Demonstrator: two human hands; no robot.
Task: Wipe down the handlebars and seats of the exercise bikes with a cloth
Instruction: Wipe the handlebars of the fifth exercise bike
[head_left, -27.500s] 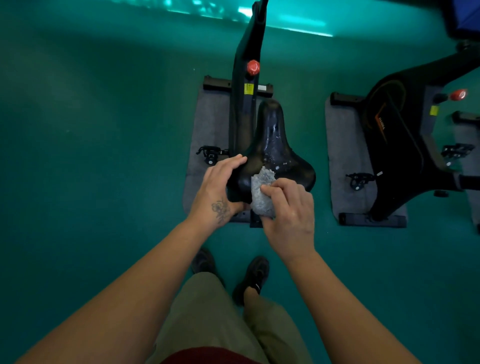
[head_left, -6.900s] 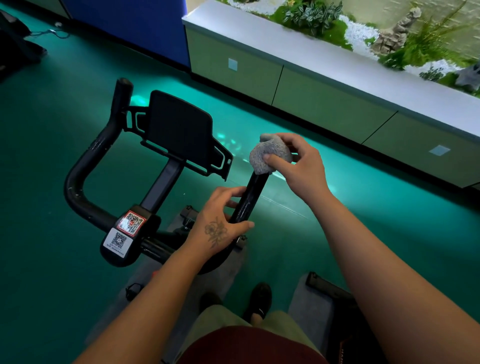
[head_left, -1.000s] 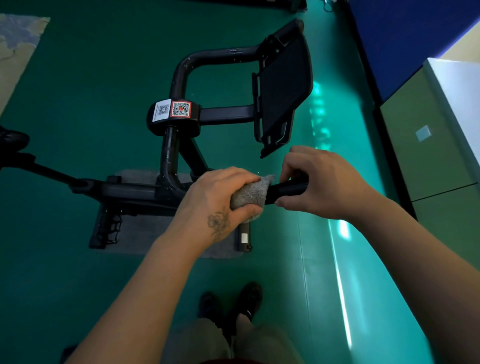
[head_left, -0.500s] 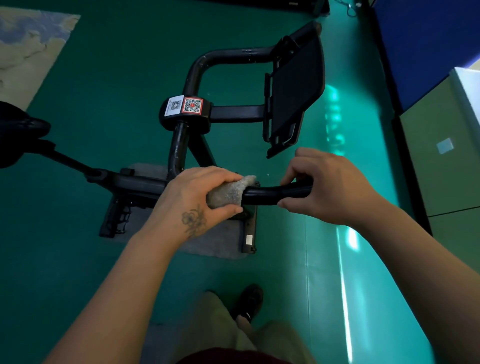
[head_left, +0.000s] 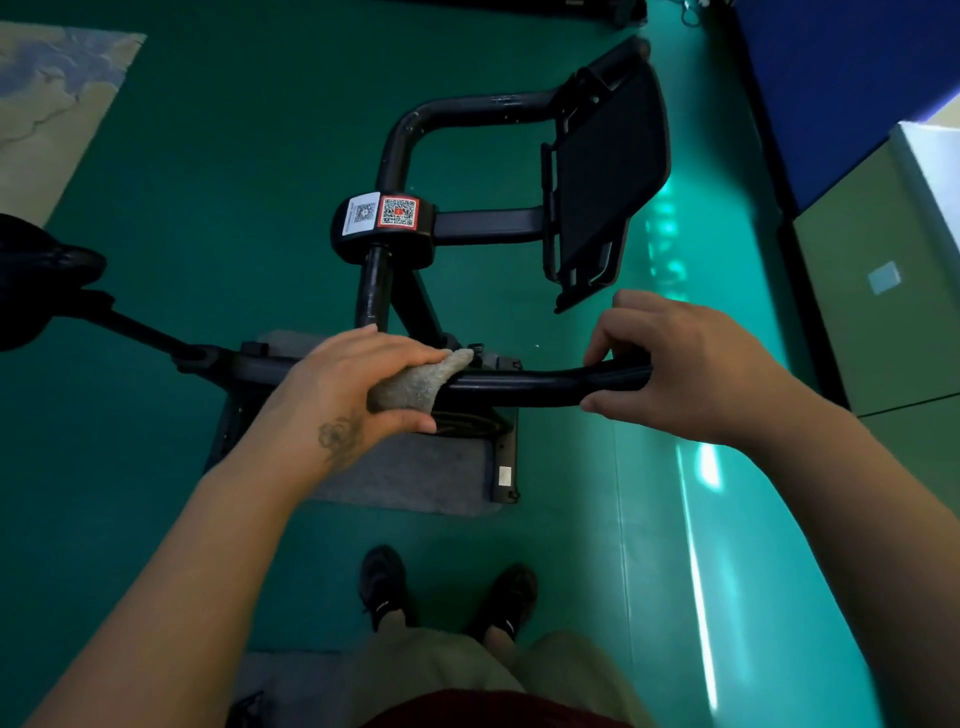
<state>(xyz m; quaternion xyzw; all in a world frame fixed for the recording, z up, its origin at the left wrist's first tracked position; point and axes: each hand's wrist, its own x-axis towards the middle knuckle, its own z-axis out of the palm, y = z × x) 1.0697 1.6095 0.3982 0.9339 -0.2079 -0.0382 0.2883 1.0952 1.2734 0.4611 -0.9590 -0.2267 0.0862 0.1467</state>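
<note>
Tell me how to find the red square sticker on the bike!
Start at the black exercise bike on the green floor, and find the round black hub where the handlebar tubes meet, beyond the left hand that grips the grey cloth. Two code stickers sit side by side on it. The red sticker is the red-bordered one, nearer the black tablet tray; its neighbour is plain white.

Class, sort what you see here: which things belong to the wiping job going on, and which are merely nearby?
Part of the job:
- cloth, gripped by the left hand
- handlebar, gripped by the right hand
- seat, at the left edge

Merely nearby:
- tablet holder
- QR stickers
- grey floor mat
- cabinet
</note>
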